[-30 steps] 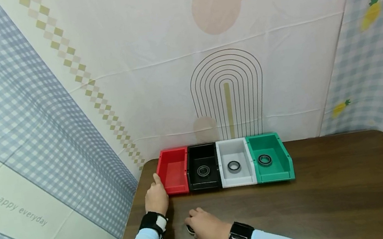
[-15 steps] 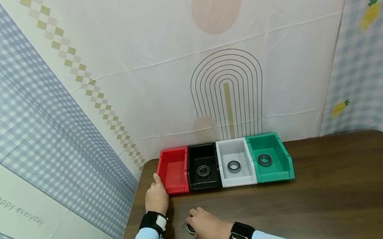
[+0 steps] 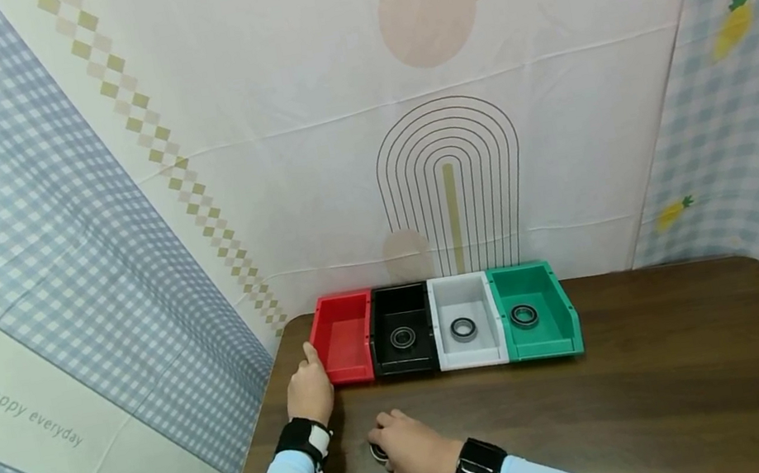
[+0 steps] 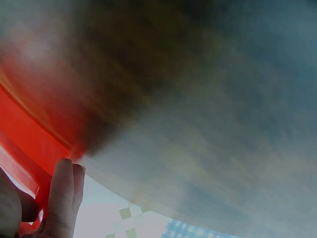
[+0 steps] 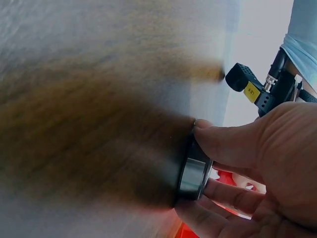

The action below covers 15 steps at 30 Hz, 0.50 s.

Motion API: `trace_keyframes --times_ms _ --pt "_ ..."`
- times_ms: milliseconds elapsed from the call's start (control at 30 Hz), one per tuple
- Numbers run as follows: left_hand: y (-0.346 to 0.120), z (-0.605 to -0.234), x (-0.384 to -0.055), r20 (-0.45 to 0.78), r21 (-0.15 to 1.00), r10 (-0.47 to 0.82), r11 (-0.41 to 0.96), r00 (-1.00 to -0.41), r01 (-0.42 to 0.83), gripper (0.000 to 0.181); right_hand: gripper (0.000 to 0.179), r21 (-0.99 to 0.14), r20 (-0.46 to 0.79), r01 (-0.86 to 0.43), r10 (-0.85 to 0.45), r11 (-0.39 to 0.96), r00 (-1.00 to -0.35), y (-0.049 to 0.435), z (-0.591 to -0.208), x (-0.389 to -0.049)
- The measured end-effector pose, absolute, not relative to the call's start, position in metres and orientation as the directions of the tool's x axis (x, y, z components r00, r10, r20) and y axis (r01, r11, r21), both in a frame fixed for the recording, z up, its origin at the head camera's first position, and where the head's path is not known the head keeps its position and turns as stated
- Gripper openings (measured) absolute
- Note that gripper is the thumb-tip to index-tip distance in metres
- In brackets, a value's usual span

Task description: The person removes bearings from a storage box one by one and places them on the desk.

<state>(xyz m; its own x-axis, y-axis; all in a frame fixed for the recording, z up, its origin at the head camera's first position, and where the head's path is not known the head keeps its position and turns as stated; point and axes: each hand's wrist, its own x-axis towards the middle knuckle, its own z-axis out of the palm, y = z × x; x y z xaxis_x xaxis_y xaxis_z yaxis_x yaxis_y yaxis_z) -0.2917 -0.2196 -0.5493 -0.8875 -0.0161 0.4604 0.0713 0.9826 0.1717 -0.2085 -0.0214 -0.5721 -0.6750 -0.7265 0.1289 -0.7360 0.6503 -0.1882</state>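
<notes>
In the head view my right hand [image 3: 416, 452] is over the table, pinching a ball bearing [image 3: 379, 453] mostly hidden by the fingers. The right wrist view shows this bearing [image 5: 193, 177] on edge between thumb and fingers, close over the tabletop. My left hand [image 3: 310, 390] rests against the left side of a red bin [image 3: 348, 350]. In the left wrist view its fingers [image 4: 62, 198] lie straight along the red plastic wall. Three more bearings lie singly in the black bin [image 3: 397, 309], the white bin [image 3: 461, 298] and the green bin [image 3: 555, 341].
The four-coloured row of bins stands side by side at the back of the brown wooden table [image 3: 673, 371]. Behind it hangs a pale printed cloth [image 3: 313, 197]. Checked cloths hang at the left [image 3: 42, 201] and right [image 3: 745, 125].
</notes>
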Motion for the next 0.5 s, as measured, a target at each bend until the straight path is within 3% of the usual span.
trace_keyframes --times_ms 200,500 --pt "-0.22 -0.551 -0.292 0.459 0.17 -0.013 0.983 -0.889 0.073 0.063 0.037 -0.246 0.017 -0.671 -0.689 0.7 -0.725 -0.02 -0.538 -0.195" --pt "-0.221 -0.551 -0.293 0.464 0.168 -0.01 0.983 -0.886 0.077 0.063 0.044 -0.244 -0.019 -0.651 -0.674 0.719 -0.738 -0.017 -0.533 -0.194"
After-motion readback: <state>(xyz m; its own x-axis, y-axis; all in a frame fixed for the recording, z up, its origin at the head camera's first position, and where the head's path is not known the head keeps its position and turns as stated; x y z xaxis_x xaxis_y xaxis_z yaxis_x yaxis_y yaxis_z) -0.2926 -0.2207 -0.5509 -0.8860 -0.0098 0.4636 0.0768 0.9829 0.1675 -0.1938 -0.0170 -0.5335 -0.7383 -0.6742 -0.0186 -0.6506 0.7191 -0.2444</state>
